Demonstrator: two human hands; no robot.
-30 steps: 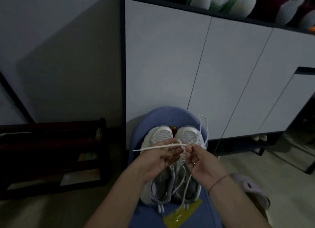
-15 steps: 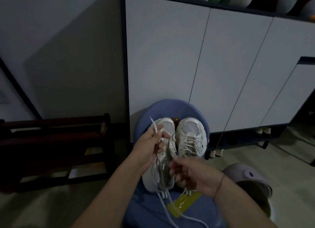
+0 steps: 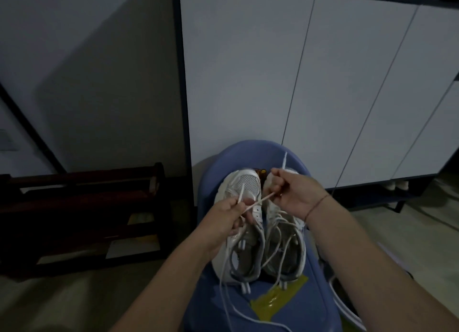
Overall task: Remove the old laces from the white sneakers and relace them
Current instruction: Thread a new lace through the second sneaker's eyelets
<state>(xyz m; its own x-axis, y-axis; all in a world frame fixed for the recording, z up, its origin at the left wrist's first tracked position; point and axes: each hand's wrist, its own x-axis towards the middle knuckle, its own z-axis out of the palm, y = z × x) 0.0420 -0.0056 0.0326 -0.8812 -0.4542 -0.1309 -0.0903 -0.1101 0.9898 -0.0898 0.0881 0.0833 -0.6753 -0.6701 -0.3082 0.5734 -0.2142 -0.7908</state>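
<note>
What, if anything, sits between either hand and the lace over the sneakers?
Nothing visible. The left hand and the right hand both already pinch the white lace, stretched between them above the left sneaker. The right sneaker lies beside it on the blue chair.

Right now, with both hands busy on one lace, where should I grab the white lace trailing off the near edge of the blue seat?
Probably pinch the loose white lace where it crosses the round blue seat, just below the left white sneaker, coming from above. That stretch lies slack and flat in the open, while the part higher up tangles under the left hand.
</note>
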